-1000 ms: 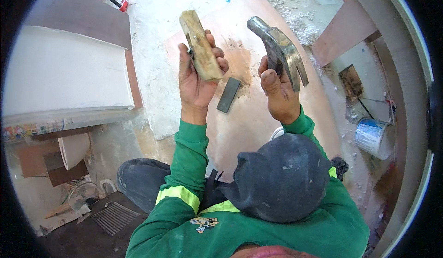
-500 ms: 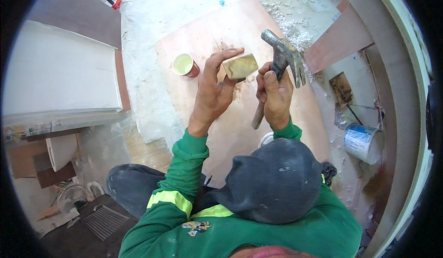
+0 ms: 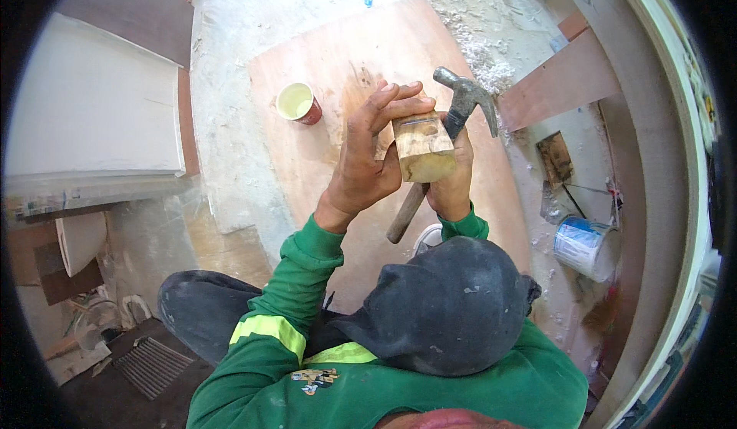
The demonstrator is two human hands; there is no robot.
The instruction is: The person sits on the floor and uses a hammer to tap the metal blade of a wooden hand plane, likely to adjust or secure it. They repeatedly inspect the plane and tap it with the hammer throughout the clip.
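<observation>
Fingers on top and thumb at the near side, my left hand (image 3: 361, 149) grips a pale wooden block (image 3: 424, 145) whose end face is towards me. My right hand (image 3: 457, 179) is closed around the handle of a claw hammer (image 3: 463, 97), just right of and behind the block. The hammer's dark metal head points up and away, and the wooden handle end sticks out below the block. The block hides part of the handle and most of my right fingers. Both hands are above a thin plywood sheet (image 3: 307, 53).
A paper cup (image 3: 303, 106) with pale content stands on the plywood, left of my hands. To the right a blue-and-white paint can (image 3: 586, 247) lies tilted near a board frame. White debris (image 3: 480, 49) litters the floor beyond. A white-topped panel (image 3: 92, 99) is at left.
The block has moved right and nearer to me, and turned so its top side shows. The hammer has tilted, its handle end shifting left, and now sits partly behind the block.
</observation>
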